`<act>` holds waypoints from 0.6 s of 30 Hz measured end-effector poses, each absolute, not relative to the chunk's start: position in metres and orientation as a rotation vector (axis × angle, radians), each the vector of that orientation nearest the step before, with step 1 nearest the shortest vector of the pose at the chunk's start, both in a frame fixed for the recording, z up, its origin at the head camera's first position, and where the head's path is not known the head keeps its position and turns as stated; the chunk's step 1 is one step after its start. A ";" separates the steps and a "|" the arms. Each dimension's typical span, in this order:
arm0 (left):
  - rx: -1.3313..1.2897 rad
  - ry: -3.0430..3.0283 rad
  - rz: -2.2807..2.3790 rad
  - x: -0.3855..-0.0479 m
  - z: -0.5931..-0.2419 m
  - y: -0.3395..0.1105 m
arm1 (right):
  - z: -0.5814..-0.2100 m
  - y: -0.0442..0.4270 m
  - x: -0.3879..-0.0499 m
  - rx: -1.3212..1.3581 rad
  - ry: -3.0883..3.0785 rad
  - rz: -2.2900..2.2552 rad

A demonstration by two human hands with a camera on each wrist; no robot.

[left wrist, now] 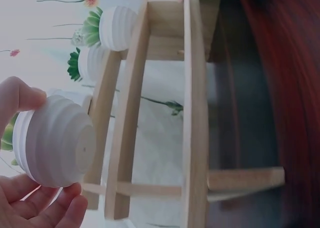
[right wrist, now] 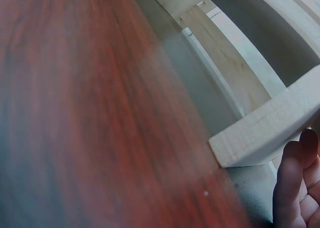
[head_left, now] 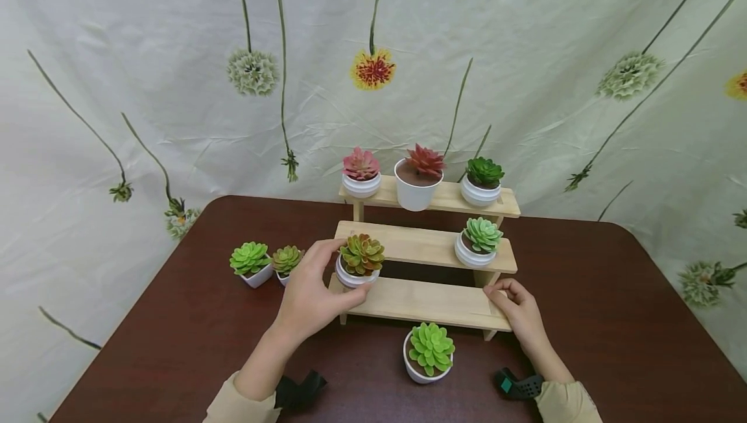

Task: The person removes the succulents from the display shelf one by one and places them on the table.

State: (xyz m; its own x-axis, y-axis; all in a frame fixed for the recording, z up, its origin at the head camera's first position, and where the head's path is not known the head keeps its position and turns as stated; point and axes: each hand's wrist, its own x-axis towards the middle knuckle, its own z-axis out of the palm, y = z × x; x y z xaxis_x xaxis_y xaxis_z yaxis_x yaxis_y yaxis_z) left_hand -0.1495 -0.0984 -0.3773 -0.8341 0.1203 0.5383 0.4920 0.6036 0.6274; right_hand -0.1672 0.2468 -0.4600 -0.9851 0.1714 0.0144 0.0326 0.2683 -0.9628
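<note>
A reddish-green potted succulent [head_left: 362, 255] is held in my left hand [head_left: 312, 293], thumb and fingers around its white ribbed pot [left wrist: 57, 140]. In the left wrist view the pot is off the shelves, its base facing the camera. The three-tier wooden plant stand [head_left: 408, 296] is in the middle of the table. At the right end of its bottom shelf, my right hand [head_left: 522, 316] grips the board with curled fingers. Part of that hand is cut off in the right wrist view. A light green succulent [head_left: 482, 236] in a white pot sits on the right of the middle shelf.
Along the top shelf stand a pink succulent [head_left: 360, 167], a red succulent [head_left: 425, 162] and a dark green succulent [head_left: 483, 175]. A bright green potted succulent [head_left: 430, 350] is in front of the stand. Two more small succulents [head_left: 249, 259] are left on the dark red table [head_left: 607, 319].
</note>
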 end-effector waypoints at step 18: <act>-0.302 -2.400 -1.083 -0.133 -0.391 -0.144 | -0.461 0.247 -0.167 -0.193 -2.387 1.828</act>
